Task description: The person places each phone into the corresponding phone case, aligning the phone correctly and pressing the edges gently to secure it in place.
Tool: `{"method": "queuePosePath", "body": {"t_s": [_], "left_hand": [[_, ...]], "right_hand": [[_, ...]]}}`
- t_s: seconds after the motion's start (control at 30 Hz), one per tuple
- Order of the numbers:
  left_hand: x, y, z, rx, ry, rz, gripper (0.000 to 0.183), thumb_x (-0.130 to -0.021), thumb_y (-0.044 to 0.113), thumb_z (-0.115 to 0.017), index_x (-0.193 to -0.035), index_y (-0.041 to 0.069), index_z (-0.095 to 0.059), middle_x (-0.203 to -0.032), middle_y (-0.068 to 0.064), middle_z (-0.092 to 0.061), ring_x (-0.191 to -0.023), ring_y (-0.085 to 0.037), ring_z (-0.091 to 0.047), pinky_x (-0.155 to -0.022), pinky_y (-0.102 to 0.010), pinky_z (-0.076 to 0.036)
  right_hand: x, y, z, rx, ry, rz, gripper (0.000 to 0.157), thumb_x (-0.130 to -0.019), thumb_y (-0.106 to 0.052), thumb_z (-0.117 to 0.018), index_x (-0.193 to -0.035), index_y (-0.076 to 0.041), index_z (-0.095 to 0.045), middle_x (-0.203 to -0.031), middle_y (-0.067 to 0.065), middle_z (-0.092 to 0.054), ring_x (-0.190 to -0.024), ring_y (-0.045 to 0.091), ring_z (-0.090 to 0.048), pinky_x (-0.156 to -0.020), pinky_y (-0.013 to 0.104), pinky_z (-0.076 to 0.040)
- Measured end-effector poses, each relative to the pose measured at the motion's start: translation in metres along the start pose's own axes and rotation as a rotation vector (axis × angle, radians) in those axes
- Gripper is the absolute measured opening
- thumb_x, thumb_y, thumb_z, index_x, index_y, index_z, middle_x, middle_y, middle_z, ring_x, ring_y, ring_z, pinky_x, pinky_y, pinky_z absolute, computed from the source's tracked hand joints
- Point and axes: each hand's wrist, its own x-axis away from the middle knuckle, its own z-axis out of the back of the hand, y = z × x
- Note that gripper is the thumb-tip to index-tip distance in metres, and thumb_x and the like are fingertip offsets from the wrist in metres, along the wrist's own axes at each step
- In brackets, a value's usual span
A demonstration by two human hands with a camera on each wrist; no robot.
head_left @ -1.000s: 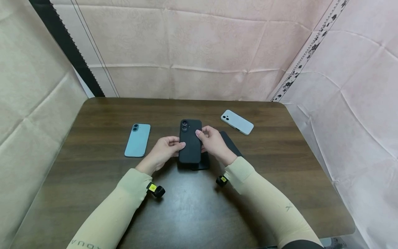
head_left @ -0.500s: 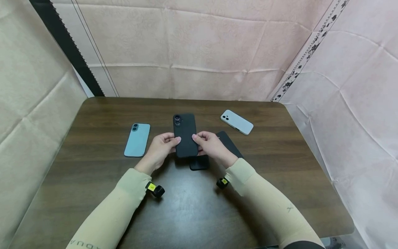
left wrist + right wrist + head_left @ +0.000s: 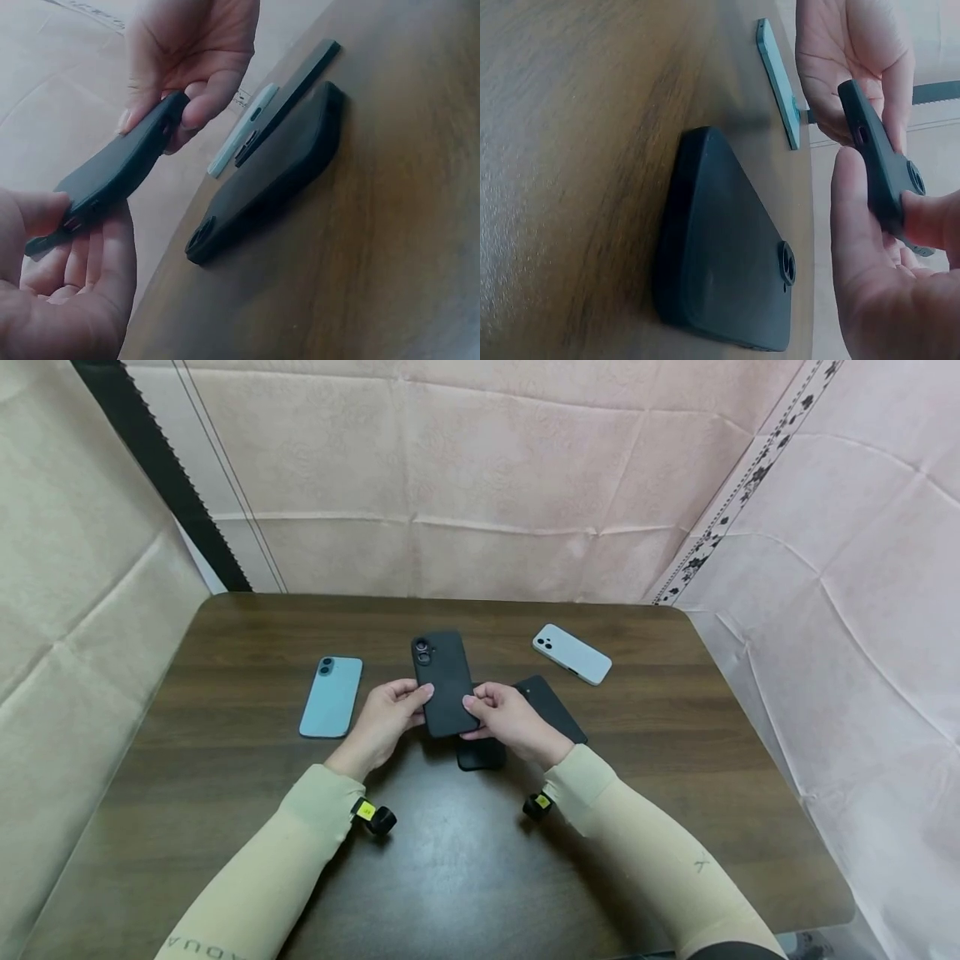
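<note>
A phone in a black case [image 3: 445, 685] is held up over the middle of the table, its camera side up and slightly tilted. My left hand [image 3: 386, 718] pinches its left edge between thumb and fingers. On the lower right edge, my right hand [image 3: 513, 722] pinches it, thumb on top. In the left wrist view the held phone [image 3: 112, 172] shows small pinkish openings along its edge. Below the hands lies another black phone [image 3: 482, 754], mostly hidden from the head camera; the right wrist view shows its back [image 3: 720, 240] and camera ring.
A blue phone [image 3: 331, 697] lies left of my left hand. Beyond my right hand are a flat black phone [image 3: 553, 710] and, farther back, a pale blue phone [image 3: 572, 654]. The wooden table [image 3: 420, 860] is bordered by light cloth walls [image 3: 480, 468].
Both hands have lifted the black-cased phone away and to the left, uncovering part of the one below. It now leans slightly, and my right hand has slid down its edge.
</note>
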Motion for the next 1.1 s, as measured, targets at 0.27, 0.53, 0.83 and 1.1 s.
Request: {"method": "queuePosePath", "body": {"t_s": [0.27,0.53,0.83,1.1], "left_hand": [[-0.008,0.017,0.006,0.023,0.101,-0.055,0.050,-0.093,0.044,-0.061,-0.130,0.009,-0.059,-0.121,-0.010,-0.061,-0.101,-0.021,-0.059,-0.083,-0.028,-0.053],[-0.015,0.028,0.010,-0.008,0.138,-0.043,0.055,-0.091,0.050,-0.061,-0.126,0.009,-0.062,-0.122,-0.013,-0.058,-0.102,-0.021,-0.060,-0.088,-0.034,-0.052],[-0.017,0.024,0.011,-0.059,0.164,-0.046,0.050,-0.092,0.049,-0.059,-0.123,0.010,-0.063,-0.118,-0.009,-0.059,-0.102,-0.022,-0.059,-0.087,-0.033,-0.053],[-0.017,0.021,0.011,-0.065,0.164,-0.046,0.049,-0.094,0.046,-0.057,-0.125,0.008,-0.062,-0.119,-0.010,-0.060,-0.102,-0.022,-0.060,-0.083,-0.028,-0.054]], "right_hand": [[0.003,0.005,-0.003,-0.026,-0.050,-0.013,0.021,-0.099,-0.017,-0.057,-0.105,0.003,-0.053,-0.083,0.013,-0.056,-0.083,0.026,-0.069,-0.081,0.047,-0.054],[0.006,0.007,-0.002,-0.027,-0.075,-0.008,0.020,-0.099,-0.016,-0.056,-0.106,0.003,-0.054,-0.080,0.010,-0.054,-0.080,0.024,-0.067,-0.081,0.048,-0.054],[0.007,0.010,-0.004,-0.027,-0.083,-0.004,0.020,-0.099,-0.016,-0.055,-0.105,0.003,-0.054,-0.074,0.007,-0.045,-0.073,0.022,-0.064,-0.080,0.047,-0.055],[0.007,0.011,-0.004,-0.016,-0.084,-0.007,0.020,-0.100,-0.016,-0.055,-0.105,0.003,-0.053,-0.069,0.004,-0.039,-0.063,0.020,-0.054,-0.079,0.045,-0.055]]}}
